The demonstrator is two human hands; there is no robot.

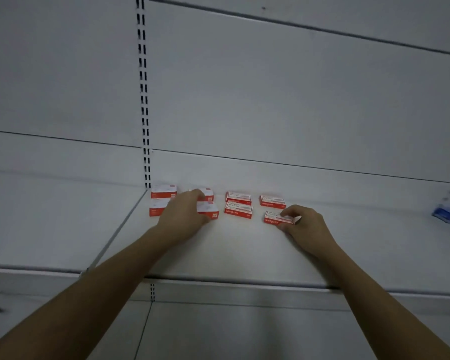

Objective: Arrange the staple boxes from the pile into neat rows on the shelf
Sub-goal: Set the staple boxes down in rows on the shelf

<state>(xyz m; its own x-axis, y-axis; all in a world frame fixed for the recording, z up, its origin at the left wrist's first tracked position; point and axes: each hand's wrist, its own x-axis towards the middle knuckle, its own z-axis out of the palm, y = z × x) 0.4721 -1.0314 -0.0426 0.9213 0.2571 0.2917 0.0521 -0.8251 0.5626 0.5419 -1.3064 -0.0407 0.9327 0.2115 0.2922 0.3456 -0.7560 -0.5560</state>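
Right hand (305, 224) is pinching a small red-and-white cardboard staple box (279, 218), squaring it into the front row on the white metal shelf (244, 255). Left hand (185, 214) is resting on its neighbours, grip probably loose; next, align edges.

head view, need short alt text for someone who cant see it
Two bare hands arrange red-and-white staple boxes in rows on a white shelf: the left hand rests over the left boxes, the right hand holds the front-right box.

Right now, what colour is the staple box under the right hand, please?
Red and white staple box, head view.
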